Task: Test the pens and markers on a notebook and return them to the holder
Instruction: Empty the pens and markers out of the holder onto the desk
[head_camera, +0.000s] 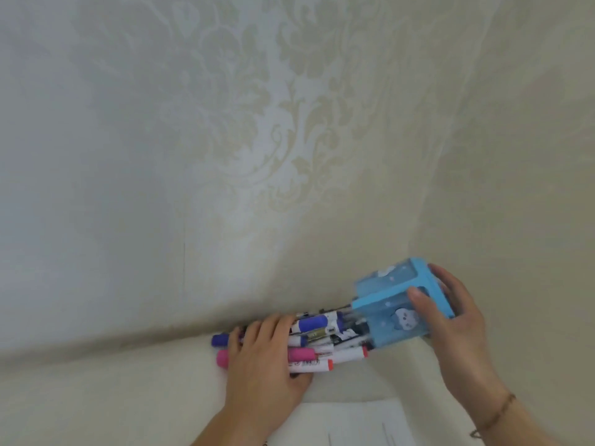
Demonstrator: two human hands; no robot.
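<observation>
A light blue square pen holder [394,304] with a cat picture is tipped on its side, its mouth facing left. My right hand [450,320] grips its base. A bundle of pens and markers [318,342] sticks out of the mouth onto the cream table: purple caps, pink caps, white barrels with red ends. My left hand [267,355] lies over the outer part of the bundle, fingers curled on it. A white notebook page [354,423] shows at the bottom edge, below the bundle.
A cream table [128,397] meets a wall with pale floral wallpaper [225,140] just behind the markers. A second wall closes the corner on the right. A thin bracelet [495,413] circles my right wrist.
</observation>
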